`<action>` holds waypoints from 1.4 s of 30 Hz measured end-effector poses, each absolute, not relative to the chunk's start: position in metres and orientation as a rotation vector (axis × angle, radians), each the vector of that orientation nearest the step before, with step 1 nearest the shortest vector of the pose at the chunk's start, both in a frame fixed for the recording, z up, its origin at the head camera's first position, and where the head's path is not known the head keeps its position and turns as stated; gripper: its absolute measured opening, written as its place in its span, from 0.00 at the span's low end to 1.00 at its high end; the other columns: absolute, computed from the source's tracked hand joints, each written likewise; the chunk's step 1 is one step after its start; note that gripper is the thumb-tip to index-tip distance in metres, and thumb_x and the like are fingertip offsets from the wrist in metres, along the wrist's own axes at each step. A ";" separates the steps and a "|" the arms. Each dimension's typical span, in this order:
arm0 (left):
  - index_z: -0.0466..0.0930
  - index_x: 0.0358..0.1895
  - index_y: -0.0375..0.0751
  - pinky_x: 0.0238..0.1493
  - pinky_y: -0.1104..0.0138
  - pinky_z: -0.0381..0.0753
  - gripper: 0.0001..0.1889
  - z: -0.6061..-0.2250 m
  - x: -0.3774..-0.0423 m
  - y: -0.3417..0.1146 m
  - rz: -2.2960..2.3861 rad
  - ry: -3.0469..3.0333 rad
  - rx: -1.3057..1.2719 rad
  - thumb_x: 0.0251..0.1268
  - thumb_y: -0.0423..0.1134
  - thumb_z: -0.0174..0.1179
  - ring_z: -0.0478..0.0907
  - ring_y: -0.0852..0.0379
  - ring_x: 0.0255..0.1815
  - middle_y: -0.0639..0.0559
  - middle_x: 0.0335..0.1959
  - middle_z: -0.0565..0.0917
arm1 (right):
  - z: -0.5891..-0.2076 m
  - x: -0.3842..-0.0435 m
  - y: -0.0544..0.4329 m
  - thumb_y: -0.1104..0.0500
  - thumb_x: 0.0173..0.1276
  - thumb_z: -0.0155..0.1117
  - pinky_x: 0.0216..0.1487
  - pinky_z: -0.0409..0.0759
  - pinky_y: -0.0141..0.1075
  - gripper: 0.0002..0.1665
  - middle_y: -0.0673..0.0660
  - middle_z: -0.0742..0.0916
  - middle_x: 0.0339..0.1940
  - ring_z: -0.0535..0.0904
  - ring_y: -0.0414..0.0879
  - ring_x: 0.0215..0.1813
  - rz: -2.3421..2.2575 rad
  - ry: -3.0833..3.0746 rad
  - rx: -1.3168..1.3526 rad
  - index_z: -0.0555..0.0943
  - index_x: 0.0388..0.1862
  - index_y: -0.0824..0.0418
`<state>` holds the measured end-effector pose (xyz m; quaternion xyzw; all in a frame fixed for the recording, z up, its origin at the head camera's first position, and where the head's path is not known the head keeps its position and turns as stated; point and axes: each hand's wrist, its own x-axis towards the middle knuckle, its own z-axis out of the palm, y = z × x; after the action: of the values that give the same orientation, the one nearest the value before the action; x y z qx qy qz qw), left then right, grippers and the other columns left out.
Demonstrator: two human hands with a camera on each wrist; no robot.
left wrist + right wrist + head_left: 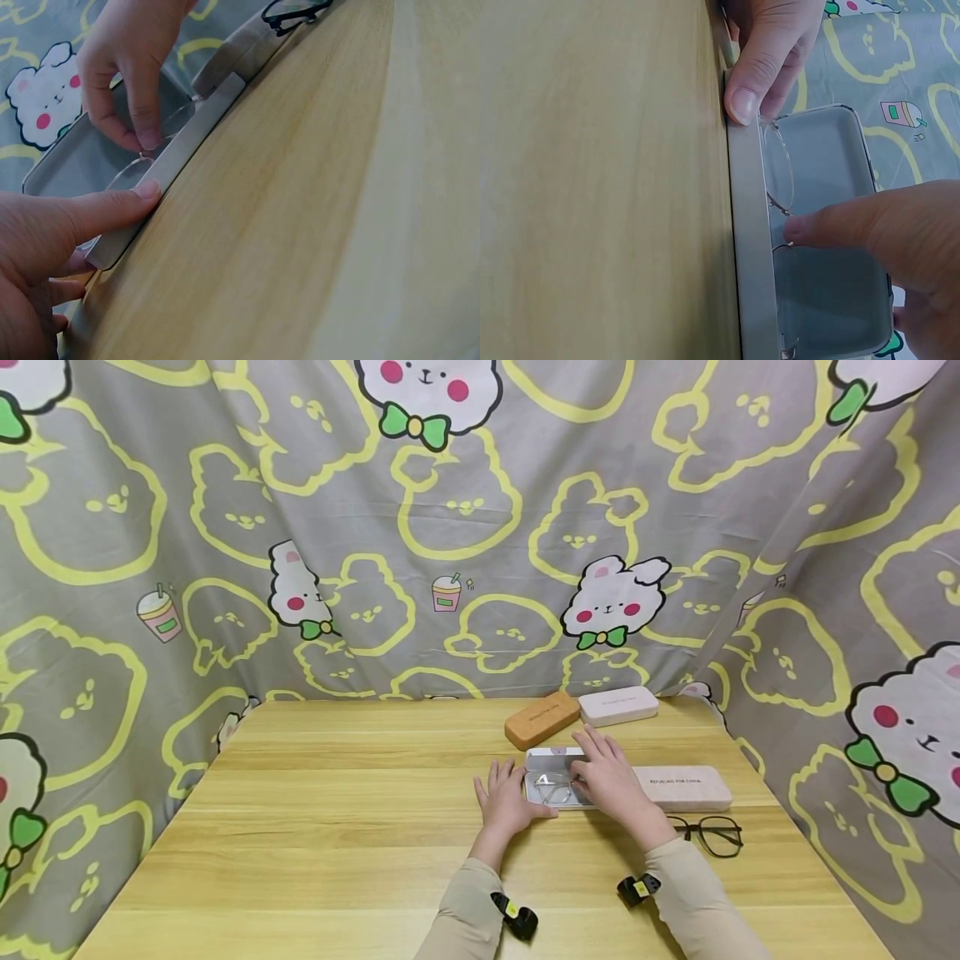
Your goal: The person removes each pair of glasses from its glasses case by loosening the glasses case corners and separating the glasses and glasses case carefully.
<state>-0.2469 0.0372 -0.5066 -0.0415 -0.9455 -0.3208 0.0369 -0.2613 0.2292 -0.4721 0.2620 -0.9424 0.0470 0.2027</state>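
Observation:
An open grey glasses case [536, 795] lies on the table with its lid [542, 757] raised at the back. Inside it are thin-rimmed clear glasses [552, 789]. My left hand [505, 802] holds the case at its front left corner, thumb along the front wall and fingers by the left end. Over the case, my right hand [609, 781] pinches the glasses near the bridge; the left wrist view shows its thumb and index finger [148, 135] meeting there. From the right wrist, part of the clear glasses [780, 176] shows behind the front wall [751, 217].
A closed pale case [682, 787] lies right of the open one, with black-framed glasses [720, 837] in front of it. Farther back are an orange-brown case [542, 720] and a white case [618, 705]. A patterned curtain [465, 527] stands behind the wooden table [315, 827].

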 end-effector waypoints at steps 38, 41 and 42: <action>0.76 0.62 0.44 0.73 0.33 0.41 0.47 -0.506 -0.246 0.037 -1.009 -2.898 -0.133 0.32 0.58 0.80 0.54 0.38 0.77 0.44 0.71 0.70 | -0.452 -0.259 0.241 0.63 0.49 0.78 0.69 0.64 0.63 0.10 0.64 0.81 0.62 0.65 0.66 0.72 0.170 -2.524 0.805 0.83 0.23 0.53; 0.76 0.63 0.45 0.74 0.34 0.41 0.47 -0.506 -0.247 0.037 -1.012 -2.899 -0.133 0.32 0.58 0.80 0.54 0.38 0.77 0.44 0.71 0.69 | -0.449 -0.259 0.242 0.64 0.50 0.78 0.69 0.63 0.63 0.09 0.64 0.81 0.61 0.65 0.66 0.72 0.170 -2.529 0.806 0.84 0.24 0.54; 0.76 0.63 0.45 0.74 0.34 0.41 0.46 -0.506 -0.247 0.037 -1.013 -2.899 -0.134 0.32 0.59 0.79 0.54 0.38 0.77 0.44 0.71 0.69 | -0.448 -0.259 0.242 0.64 0.50 0.78 0.70 0.63 0.63 0.09 0.63 0.81 0.61 0.65 0.66 0.72 0.171 -2.530 0.804 0.84 0.24 0.54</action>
<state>-0.2472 0.0374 -0.5064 -0.0434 -0.9426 -0.3294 0.0340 -0.2587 0.2420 -0.4480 0.2935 -0.9236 0.0625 0.2384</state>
